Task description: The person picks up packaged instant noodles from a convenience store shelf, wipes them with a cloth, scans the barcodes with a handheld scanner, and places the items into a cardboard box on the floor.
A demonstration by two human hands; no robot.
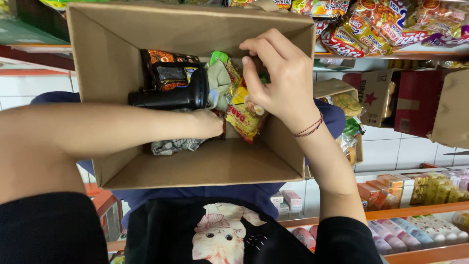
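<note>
box point(195, 166): cardboard, open, held on lap
right hand point(278, 80): fingers pinched on yellow snack packet point(244, 115)
left hand point(210, 123): inside box, grip unclear
bottle point(171, 96): black, lying flat

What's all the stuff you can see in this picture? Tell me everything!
cardboard box: one, brown, open, on the person's lap
bottle: one, black, lying inside the box at the back
dark packet: one, black and orange, behind the bottle
yellow snack packet: one, yellow and red, in the box under the right hand
green packet: one, green, at the box's back wall
checked cloth: one, grey and white, on the box floor
shelf snack bags: many, red and yellow, upper right
shelf boxes: many, orange and yellow, lower right
left hand: inside the box, touching the goods
right hand: fingers on the yellow snack packet
</note>
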